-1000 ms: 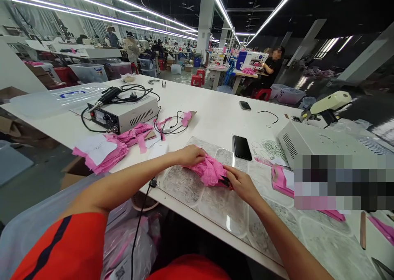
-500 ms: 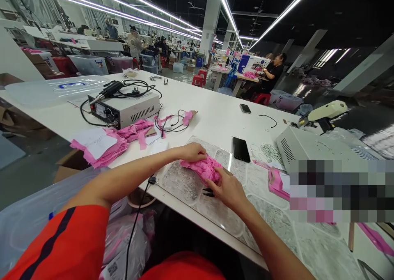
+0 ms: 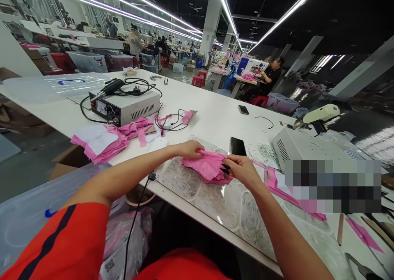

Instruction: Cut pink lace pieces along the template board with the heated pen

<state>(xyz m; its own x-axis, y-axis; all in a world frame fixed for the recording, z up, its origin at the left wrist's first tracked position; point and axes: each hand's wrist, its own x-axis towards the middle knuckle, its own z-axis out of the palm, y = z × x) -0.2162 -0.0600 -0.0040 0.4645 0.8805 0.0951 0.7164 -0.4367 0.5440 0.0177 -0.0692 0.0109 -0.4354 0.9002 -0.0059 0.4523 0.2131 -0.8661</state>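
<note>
A crinkled pink piece of fabric is stretched between my two hands over a clear patterned mat. My left hand pinches its upper left edge. At the upper right edge, my right hand grips the cloth between thumb and fingers. Dark pointed blades, like those of small thread snips, stick out from under the right hand's fingers, so that hand seems to hold them as well. More pink cloth shows beneath the lower edge of the stretched piece.
Just beyond my right hand lies a black phone. Stacked pink pieces with a paper sheet lie left, before a grey control box with a cabled tool. Another box stands right. A second phone lies farther back.
The bunched pink fabric has been spread flatter and pulled wider. My right hand has moved right and up to its upper right edge; my left hand stays nearly in place.
</note>
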